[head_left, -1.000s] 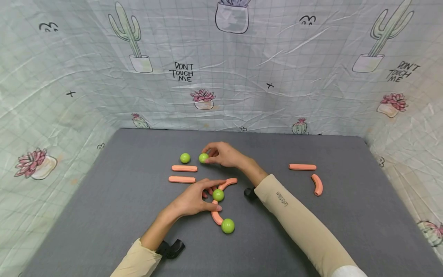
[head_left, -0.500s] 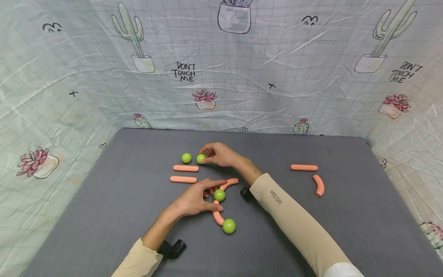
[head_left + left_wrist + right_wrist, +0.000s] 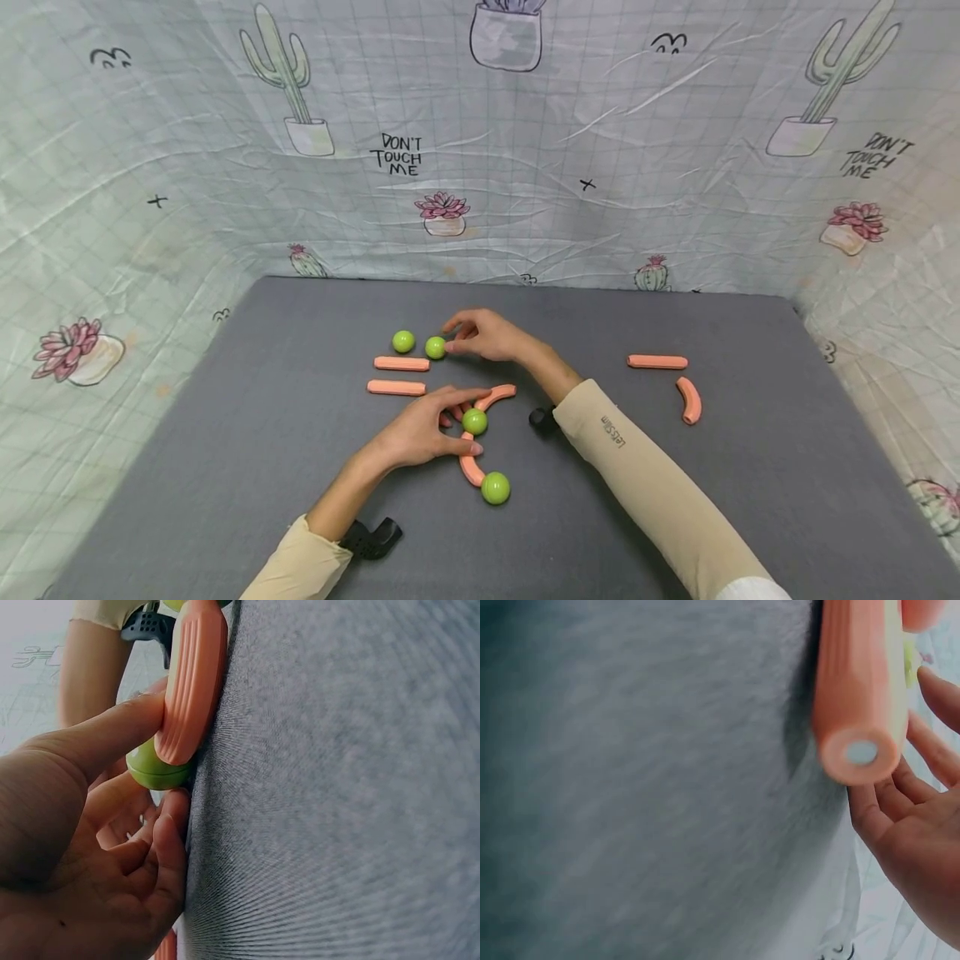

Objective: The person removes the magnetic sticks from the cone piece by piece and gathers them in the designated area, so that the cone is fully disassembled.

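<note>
My left hand spans a joined piece. Its thumb presses the lower curved orange rod and its index finger lies along the upper curved orange rod. Between those rods sits a green ball; a larger-looking green ball is at the near end. My right hand is just right of a loose green ball, thumb tip at its side and fingers loosely bent, holding nothing. The right wrist view shows an orange rod's end with a pale disc in it, in front of the hand.
Another green ball lies left of the loose one. Two straight orange rods lie parallel below them. At the right are a straight rod and a curved rod. A patterned cloth surrounds the grey tabletop.
My right hand moved its green ball left, near the other ball, then let it go and drew back slightly to the right. My left hand has kept its place.
</note>
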A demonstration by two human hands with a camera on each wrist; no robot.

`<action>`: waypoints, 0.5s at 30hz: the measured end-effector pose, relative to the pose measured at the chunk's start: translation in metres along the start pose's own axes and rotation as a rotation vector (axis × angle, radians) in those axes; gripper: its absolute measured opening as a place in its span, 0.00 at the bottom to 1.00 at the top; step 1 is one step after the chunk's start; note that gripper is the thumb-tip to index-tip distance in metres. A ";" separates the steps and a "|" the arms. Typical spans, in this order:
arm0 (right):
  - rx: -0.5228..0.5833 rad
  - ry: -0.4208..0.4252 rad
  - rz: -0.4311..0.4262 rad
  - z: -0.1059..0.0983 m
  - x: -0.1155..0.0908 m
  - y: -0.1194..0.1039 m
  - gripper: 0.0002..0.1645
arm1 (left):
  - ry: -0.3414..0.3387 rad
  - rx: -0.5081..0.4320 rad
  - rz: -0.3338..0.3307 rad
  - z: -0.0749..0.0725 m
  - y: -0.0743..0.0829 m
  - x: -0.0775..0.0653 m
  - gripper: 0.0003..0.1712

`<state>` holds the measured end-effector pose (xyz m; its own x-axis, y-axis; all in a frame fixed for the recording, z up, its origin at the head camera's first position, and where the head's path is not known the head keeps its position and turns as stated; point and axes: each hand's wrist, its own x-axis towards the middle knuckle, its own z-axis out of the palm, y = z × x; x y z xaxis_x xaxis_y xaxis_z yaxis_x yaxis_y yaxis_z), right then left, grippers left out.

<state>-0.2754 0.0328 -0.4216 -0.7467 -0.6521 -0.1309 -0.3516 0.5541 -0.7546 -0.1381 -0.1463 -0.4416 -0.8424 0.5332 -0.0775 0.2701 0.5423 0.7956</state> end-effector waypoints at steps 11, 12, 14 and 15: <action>0.031 -0.003 0.001 -0.014 -0.035 0.015 0.21 | 0.009 -0.019 0.010 0.000 0.002 0.001 0.36; 0.036 -0.005 -0.001 -0.015 -0.039 0.016 0.21 | 0.013 -0.018 0.014 0.000 0.003 0.001 0.36; 0.045 -0.007 -0.007 -0.016 -0.046 0.019 0.20 | 0.025 -0.018 0.020 0.000 0.003 0.001 0.34; 0.052 -0.008 -0.006 -0.017 -0.049 0.021 0.20 | 0.031 -0.020 0.020 0.000 0.004 0.001 0.34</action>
<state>-0.2554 0.0850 -0.4197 -0.7400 -0.6597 -0.1310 -0.3262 0.5223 -0.7879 -0.1382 -0.1433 -0.4386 -0.8509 0.5236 -0.0433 0.2779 0.5185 0.8086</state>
